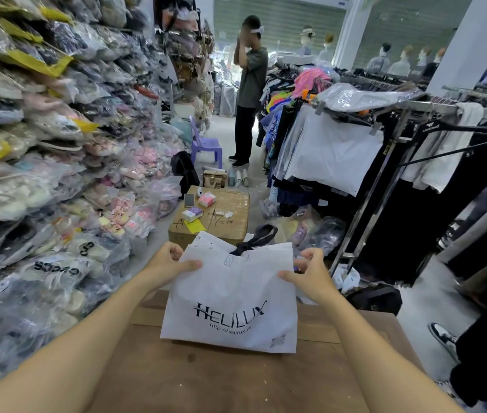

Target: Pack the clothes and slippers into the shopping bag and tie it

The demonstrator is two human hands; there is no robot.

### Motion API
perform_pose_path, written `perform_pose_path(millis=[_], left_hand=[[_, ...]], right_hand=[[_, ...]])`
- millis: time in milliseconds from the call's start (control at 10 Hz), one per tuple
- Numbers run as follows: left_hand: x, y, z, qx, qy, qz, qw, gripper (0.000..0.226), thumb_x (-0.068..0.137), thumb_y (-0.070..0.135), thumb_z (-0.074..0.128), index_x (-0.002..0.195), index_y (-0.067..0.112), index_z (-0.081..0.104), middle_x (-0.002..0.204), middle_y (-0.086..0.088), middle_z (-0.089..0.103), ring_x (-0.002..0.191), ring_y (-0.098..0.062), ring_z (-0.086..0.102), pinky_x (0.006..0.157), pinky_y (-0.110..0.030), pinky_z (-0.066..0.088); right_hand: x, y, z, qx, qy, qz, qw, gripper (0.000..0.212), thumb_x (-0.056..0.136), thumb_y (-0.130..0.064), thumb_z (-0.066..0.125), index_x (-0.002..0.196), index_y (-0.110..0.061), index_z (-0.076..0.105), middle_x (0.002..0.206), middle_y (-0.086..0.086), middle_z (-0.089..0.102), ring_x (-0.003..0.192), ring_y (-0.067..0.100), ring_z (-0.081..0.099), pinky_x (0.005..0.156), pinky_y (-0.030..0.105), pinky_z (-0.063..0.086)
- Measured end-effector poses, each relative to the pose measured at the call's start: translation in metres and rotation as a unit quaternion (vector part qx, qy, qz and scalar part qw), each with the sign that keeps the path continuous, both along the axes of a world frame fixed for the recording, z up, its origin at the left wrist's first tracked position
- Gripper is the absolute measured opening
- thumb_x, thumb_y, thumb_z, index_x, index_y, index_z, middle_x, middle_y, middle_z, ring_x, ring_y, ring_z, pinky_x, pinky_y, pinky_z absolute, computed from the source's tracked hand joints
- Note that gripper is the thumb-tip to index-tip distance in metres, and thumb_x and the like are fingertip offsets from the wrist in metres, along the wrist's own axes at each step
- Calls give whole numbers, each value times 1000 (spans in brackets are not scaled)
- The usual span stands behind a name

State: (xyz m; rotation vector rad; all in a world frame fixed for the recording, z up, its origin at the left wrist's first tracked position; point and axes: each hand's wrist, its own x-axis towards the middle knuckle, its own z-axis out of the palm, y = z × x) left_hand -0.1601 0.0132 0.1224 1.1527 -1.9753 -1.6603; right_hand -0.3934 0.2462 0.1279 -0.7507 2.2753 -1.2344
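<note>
— Bag position?
— Bag (231, 296), white, is held upright on the brown table (206, 380), its lower edge resting on the tabletop. "HELILUX" is printed on the near face. A dark handle (258, 236) is seen at the top.

— Hands?
— Left hand (166, 265) is closed on the bag's upper left corner, thumb laid on the front. Right hand (307, 274) is closed on the upper right edge, thumb in front, fingers curled behind.

— Surroundings?
— Bagged slippers (42, 174) are stacked at left; a carton (221, 216) is noted beyond the table. Bag contents cannot be seen.
</note>
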Motion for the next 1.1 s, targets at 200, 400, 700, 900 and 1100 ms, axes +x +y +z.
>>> perform_pose_path(millis=[200, 400, 700, 900, 1100], left_hand=[[-7, 7, 8, 38, 22, -25, 999, 72, 75, 27, 83, 133, 17, 43, 126, 0, 55, 104, -14, 60, 74, -29, 51], [-10, 13, 4, 23, -17, 0, 1000, 44, 80, 35, 78, 111, 18, 51, 109, 0, 62, 91, -15, 64, 69, -31, 53], [12, 9, -6, 60, -70, -62, 994, 79, 55, 67, 81, 116, 21, 62, 106, 0, 75, 92, -21, 74, 83, -46, 60], [12, 4, 6, 33, -63, -45, 996, 92, 48, 75, 79, 119, 21, 57, 112, 1, 71, 98, -20, 71, 89, -46, 57], [17, 10, 45, -15, -38, -10, 999, 113, 45, 80, 66, 138, 23, 38, 130, 0, 46, 115, -17, 47, 88, -30, 39]], right_hand=[[-6, 1, -7, 44, -55, 8, 997, 88, 80, -33, 82, 147, -14, 28, 129, 7, 54, 115, 24, 55, 91, 35, 46], [7, 2, -21, 113, -57, 53, 990, 45, 87, -25, 76, 123, -13, 52, 107, -1, 64, 86, 6, 63, 62, 18, 51], [9, 10, -32, 180, -9, 91, 979, 29, 97, -28, 60, 123, -16, 64, 120, 4, 69, 106, 21, 65, 88, 33, 55], [-1, 14, -27, 157, -23, 67, 985, 50, 84, -44, 74, 121, -19, 53, 113, -3, 60, 103, 15, 62, 84, 31, 53], [-8, 16, 6, 63, 6, 22, 998, 69, 76, -66, 68, 123, -18, 56, 110, -4, 62, 101, 12, 61, 77, 23, 49]])
